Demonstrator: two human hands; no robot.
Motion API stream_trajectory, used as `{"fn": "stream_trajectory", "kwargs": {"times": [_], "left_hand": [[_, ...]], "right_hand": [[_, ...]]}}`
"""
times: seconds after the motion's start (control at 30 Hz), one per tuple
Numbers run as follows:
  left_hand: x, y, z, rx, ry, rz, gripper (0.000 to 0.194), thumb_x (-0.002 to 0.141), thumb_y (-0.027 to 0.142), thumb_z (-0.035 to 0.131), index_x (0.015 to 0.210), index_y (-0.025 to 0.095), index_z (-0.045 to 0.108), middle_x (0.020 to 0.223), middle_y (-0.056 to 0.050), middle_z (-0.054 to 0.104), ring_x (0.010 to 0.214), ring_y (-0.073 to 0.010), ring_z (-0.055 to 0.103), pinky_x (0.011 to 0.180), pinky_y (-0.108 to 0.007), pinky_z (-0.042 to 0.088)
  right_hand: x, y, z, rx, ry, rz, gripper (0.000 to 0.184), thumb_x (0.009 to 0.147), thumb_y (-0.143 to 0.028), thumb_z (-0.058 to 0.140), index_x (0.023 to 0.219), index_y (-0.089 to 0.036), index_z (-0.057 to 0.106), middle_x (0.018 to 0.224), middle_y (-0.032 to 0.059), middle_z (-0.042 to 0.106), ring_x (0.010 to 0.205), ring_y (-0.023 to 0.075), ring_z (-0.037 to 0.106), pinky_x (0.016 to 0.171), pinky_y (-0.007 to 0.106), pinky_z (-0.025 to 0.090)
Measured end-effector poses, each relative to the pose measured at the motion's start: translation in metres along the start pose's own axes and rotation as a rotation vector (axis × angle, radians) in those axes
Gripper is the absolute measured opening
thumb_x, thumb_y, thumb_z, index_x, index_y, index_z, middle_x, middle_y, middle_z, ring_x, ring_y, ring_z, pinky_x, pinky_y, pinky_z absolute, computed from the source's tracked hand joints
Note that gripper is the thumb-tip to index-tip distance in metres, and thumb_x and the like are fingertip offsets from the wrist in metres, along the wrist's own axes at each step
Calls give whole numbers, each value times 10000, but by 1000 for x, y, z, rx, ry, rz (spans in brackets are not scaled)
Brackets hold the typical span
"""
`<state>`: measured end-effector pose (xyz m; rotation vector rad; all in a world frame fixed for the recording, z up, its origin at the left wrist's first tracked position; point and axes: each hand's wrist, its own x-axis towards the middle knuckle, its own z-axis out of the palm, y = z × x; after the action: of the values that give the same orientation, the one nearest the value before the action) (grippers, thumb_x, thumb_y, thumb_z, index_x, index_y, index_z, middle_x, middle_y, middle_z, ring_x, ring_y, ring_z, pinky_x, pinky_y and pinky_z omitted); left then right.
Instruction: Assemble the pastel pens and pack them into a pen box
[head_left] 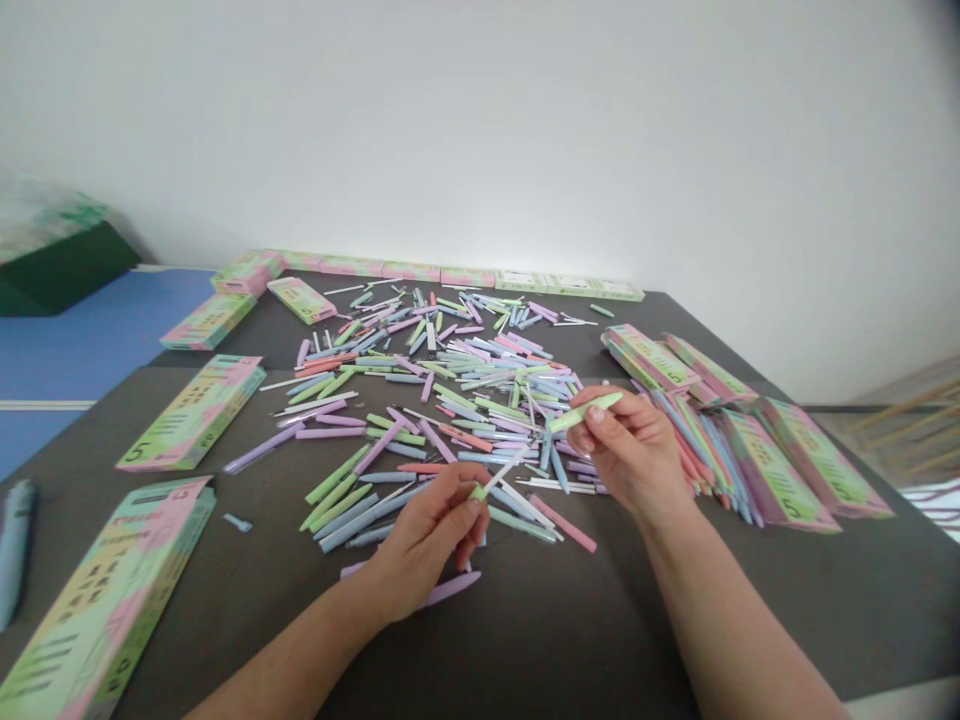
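My left hand (431, 535) pinches a thin white pen refill with a green tip (499, 474), pointing up and right. My right hand (628, 445) grips a light green pen barrel (585, 411) between thumb and fingers, held level above the table. The two parts are a short way apart. Under and behind both hands lies a wide heap of pastel pen parts (442, 400) in green, purple, blue, pink and white on the dark table (540, 630).
Flat green-and-pink pen boxes lie at the left (191, 410) and near left (97, 600). More boxes stand along the back edge (450, 272) and stacked at the right (780, 450). A blue floor mat (82, 340) is left of the table.
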<state>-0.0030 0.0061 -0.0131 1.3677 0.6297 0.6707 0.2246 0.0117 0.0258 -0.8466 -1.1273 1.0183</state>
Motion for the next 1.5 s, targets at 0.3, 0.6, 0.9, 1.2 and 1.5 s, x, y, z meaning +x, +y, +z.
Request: {"fn": "stream_trajectory", "kwargs": {"times": [0.3, 0.6, 0.9, 1.2, 1.5], "left_hand": [[-2, 1, 0, 26, -36, -12, 210, 955, 367, 384, 1062, 196, 445, 720, 37, 482, 515, -66, 433, 506, -218, 335], [-1, 2, 2, 59, -62, 0, 241, 957, 352, 390, 1158, 218, 388, 799, 12, 515, 535, -65, 438, 506, -213, 336], [0, 1, 2, 91, -32, 18, 165, 947, 317, 417, 1048, 190, 448, 798, -5, 541, 545, -68, 396, 505, -203, 330], [1, -2, 3, 83, -46, 4, 166, 946, 309, 408, 1043, 193, 477, 785, 3, 523, 532, -67, 370, 485, -197, 304], [3, 0, 4, 29, -47, -38, 183, 953, 341, 395, 1012, 187, 473, 696, 41, 468, 484, -50, 363, 437, -174, 279]], "right_hand": [[-4, 6, -4, -218, -45, 28, 164, 781, -330, 687, 889, -206, 693, 593, -15, 543, 507, 111, 457, 486, 257, 350], [-10, 0, 19, -311, -220, 160, 197, 771, -366, 691, 827, -179, 665, 557, -25, 529, 485, 91, 454, 449, 216, 365], [-12, 11, 16, -287, -257, 183, 162, 796, -332, 674, 846, -178, 660, 587, -17, 570, 505, 94, 498, 483, 212, 409], [-11, 18, 19, -236, -250, 201, 181, 793, -353, 674, 824, -175, 656, 596, -15, 574, 500, 93, 491, 474, 215, 396], [-7, 22, 14, -108, -58, 104, 158, 818, -340, 646, 858, -188, 658, 533, -41, 495, 464, 87, 432, 459, 229, 340]]}}
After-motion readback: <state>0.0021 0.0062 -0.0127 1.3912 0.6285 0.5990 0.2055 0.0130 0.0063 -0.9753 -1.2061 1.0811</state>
